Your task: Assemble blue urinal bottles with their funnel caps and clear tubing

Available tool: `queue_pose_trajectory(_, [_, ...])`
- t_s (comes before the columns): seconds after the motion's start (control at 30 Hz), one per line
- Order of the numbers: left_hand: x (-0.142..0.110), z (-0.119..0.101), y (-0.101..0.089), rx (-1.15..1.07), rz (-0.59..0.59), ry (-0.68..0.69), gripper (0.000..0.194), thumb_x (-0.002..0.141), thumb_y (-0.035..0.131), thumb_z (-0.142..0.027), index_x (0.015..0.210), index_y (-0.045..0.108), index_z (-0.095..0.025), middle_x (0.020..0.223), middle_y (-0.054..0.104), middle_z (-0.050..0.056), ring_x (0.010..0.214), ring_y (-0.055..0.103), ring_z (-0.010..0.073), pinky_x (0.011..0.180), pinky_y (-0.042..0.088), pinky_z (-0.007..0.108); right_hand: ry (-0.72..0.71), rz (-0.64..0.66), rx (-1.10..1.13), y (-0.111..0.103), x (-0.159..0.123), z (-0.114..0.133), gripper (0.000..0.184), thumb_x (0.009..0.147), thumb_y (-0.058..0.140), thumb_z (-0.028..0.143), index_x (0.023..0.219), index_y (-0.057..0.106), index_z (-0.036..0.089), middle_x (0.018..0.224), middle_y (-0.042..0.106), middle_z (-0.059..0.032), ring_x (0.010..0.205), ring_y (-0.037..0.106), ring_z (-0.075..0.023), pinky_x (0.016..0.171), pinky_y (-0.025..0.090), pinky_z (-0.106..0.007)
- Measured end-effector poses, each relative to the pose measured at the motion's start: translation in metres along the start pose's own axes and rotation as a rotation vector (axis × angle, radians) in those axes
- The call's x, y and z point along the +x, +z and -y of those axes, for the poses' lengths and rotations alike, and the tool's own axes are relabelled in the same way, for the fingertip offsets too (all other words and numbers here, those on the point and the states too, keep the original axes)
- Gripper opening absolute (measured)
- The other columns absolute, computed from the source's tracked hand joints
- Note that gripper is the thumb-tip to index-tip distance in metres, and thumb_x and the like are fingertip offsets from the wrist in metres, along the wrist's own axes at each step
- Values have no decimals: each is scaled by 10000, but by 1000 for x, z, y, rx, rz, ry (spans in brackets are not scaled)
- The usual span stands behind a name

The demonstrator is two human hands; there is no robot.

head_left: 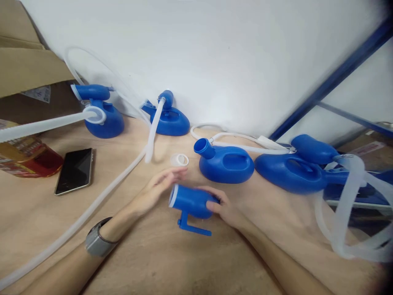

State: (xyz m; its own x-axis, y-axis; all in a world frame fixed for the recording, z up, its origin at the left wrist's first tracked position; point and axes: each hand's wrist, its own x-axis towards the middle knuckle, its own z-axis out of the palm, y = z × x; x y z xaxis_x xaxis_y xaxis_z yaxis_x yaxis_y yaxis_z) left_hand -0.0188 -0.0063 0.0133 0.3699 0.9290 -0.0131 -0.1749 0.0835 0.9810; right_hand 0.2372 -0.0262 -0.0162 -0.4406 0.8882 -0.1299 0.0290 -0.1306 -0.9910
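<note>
My right hand (225,209) grips a blue plastic funnel piece (190,203) with a white rim and a flat handle, holding it just above the wooden table (159,254). My left hand (159,186), a grey watch on its wrist, hovers open beside the piece's white rim, fingers stretched toward a small white ring cap (179,159) lying on the table. A blue bottle with an open neck (225,163) lies just behind the hands.
Two blue bottles with white hoses (102,116) (168,116) stand by the wall. More blue bottles (294,170) and coiled clear tubing (353,213) lie at right. A long white hose (92,211) crosses the table. A black phone (75,170), a red packet (29,159) and a cardboard box (24,65) are left.
</note>
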Motion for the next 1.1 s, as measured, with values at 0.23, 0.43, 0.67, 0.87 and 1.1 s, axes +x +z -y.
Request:
queue_pose_trajectory(0.23, [-14, 25, 37, -111, -55, 56, 817, 962, 254, -821, 1200, 773, -236, 1337, 712, 108, 1307, 566, 406, 1180, 348, 581, -82, -74, -164, 16, -11, 4, 629, 793, 770, 681, 1247, 766, 246, 1266, 771, -96, 1185, 704, -350, 1025, 566, -486])
queue_pose_trajectory(0.43, [-24, 27, 27, 199, 71, 368, 754, 963, 331, -780, 1407, 663, -268, 1474, 604, 95, 1440, 421, 419, 1240, 239, 562, 35, -141, -87, 20, -14, 8, 662, 761, 733, 779, 1147, 802, 245, 1205, 790, -91, 1162, 712, -355, 1005, 580, -498])
queue_pose_trajectory(0.67, [11, 19, -3, 438, -166, 265, 483, 1065, 383, -514, 1388, 627, -251, 1471, 604, 113, 1386, 532, 318, 1199, 380, 496, -139, -129, -292, 2, -1, 8, 618, 846, 782, 565, 1390, 673, 293, 1388, 713, -73, 1263, 667, -346, 1075, 543, -518])
queue_pose_trajectory(0.87, [80, 11, -37, 1188, -34, 339, 341, 925, 586, -362, 1194, 727, -209, 1422, 614, 164, 1372, 525, 368, 1170, 400, 563, -384, -234, -659, -35, -1, 1, 634, 849, 791, 523, 1429, 651, 307, 1422, 695, -86, 1288, 658, -360, 1125, 503, -555])
queue_pose_trajectory(1.1, [119, -8, -41, 1283, 78, 301, 217, 852, 652, -379, 962, 755, -224, 1327, 713, 146, 1242, 644, 368, 1076, 491, 480, -536, -297, -910, -44, -5, 0, 448, 938, 678, 512, 1334, 737, 311, 1258, 738, -117, 1113, 709, -347, 1008, 561, -530])
